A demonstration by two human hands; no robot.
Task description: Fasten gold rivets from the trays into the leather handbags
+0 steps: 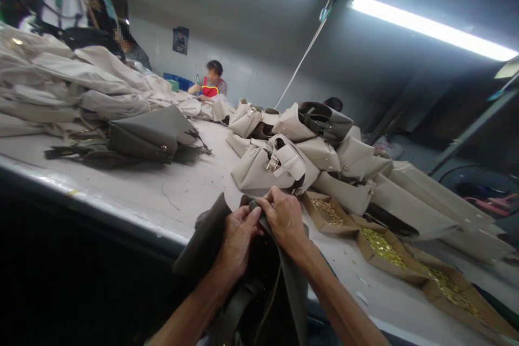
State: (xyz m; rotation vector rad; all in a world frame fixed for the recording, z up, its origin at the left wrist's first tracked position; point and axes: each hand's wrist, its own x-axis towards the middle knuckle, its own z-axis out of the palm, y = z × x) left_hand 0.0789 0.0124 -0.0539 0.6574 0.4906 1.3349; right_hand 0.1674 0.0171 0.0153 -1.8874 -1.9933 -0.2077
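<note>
My left hand (238, 238) and my right hand (284, 219) both pinch the top edge of a dark grey leather handbag (292, 294), holding it up at the table's front edge. The bag hangs open below them, with a dark strap (236, 308) and a thin brass-coloured zip (273, 294) showing. Its interior is mostly in shadow. Just right of my right hand lies a brown cardboard tray (320, 215) holding small brass studs. Beige handbags (265, 169) are heaped beyond my hands.
More stud-filled cardboard trays (381, 248) run along the white table (133, 194) to the right. A grey handbag (150, 135) lies at the left, before a pile of beige cloth (68, 78). A co-worker (213, 81) sits farther back beside a blue crate (178, 81).
</note>
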